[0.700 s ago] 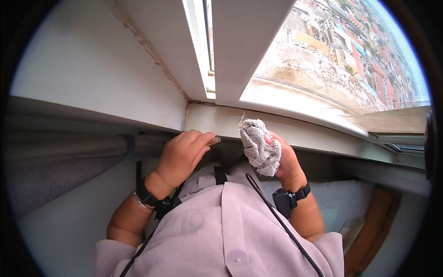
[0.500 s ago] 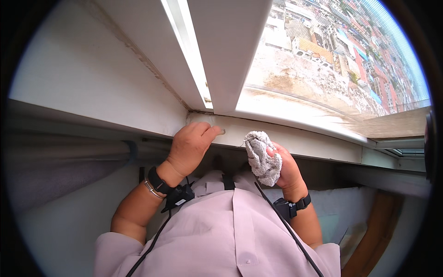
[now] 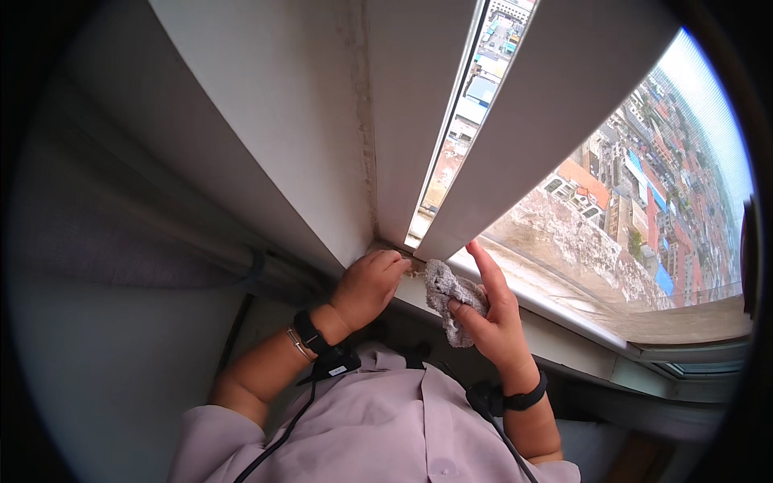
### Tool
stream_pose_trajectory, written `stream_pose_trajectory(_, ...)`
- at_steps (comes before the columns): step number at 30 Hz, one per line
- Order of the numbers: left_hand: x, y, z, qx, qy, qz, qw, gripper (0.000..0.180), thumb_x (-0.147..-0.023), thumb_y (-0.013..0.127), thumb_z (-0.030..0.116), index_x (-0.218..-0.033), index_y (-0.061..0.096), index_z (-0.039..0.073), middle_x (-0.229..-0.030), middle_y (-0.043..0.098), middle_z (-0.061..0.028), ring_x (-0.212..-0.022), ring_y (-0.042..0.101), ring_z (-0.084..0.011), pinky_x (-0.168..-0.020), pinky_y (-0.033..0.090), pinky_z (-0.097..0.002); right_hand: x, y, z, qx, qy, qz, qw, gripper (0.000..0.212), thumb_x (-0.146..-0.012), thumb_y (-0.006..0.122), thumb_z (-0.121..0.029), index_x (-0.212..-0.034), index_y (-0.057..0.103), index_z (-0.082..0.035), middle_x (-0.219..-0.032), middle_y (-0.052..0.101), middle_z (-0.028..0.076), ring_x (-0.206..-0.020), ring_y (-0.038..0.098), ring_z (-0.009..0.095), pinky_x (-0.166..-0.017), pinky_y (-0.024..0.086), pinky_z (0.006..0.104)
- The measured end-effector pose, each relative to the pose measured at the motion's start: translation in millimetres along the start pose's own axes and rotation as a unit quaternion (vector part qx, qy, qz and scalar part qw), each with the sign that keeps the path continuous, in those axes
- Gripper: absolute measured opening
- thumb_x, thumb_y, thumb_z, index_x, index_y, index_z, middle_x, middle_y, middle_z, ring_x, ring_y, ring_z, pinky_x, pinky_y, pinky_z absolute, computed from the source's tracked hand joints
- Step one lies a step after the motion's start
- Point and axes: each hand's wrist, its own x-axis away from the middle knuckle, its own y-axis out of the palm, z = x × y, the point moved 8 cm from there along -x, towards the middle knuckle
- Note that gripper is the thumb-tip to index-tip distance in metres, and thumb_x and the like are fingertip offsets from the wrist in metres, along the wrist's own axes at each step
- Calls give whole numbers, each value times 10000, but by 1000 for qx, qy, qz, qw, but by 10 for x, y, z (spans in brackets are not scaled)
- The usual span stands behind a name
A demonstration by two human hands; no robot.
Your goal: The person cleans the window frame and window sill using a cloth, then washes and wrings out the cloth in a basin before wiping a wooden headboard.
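Observation:
A crumpled grey-white cloth (image 3: pixel 441 294) is gripped in my right hand (image 3: pixel 501 326), its thumb pressed over the fabric. That hand's index finger stretches up to the lower end of the white window sash (image 3: pixel 515 137). At the inner corner of the white windowsill (image 3: pixel 527 318), my left hand (image 3: pixel 369 288) rests with its fingers curled and pressed together. Whatever its fingertips may hold is hidden. A narrow gap (image 3: pixel 455 145) between the sash and the side frame shows buildings outside. Dirt marks the corner beside my left fingers.
A stained white wall reveal (image 3: pixel 282 105) rises on the left, with a cracked, dirty joint (image 3: pixel 364 121) along it. A gathered curtain (image 3: pixel 145 233) hangs at far left. The window pane (image 3: pixel 620 209) fills the right, and black cables (image 3: pixel 286 435) run down my shirt.
The view has turned and shifted toward the left corner. My right hand has brought the cloth closer to my left hand, and its index finger now reaches the sash.

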Motion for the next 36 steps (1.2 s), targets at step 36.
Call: stream_pose_trajectory(36,-285,982,1513,449,-50,-269,850,694,-749,831,257,-1285,440,55,-1010,631,-115,-925,629,-189,-822,519,-315,1446,-826,914,-427,203,211,856,441,-1010,416,-214,-1355,443,59,-1285,569,116,-1167,552,176,-1002,424,306)
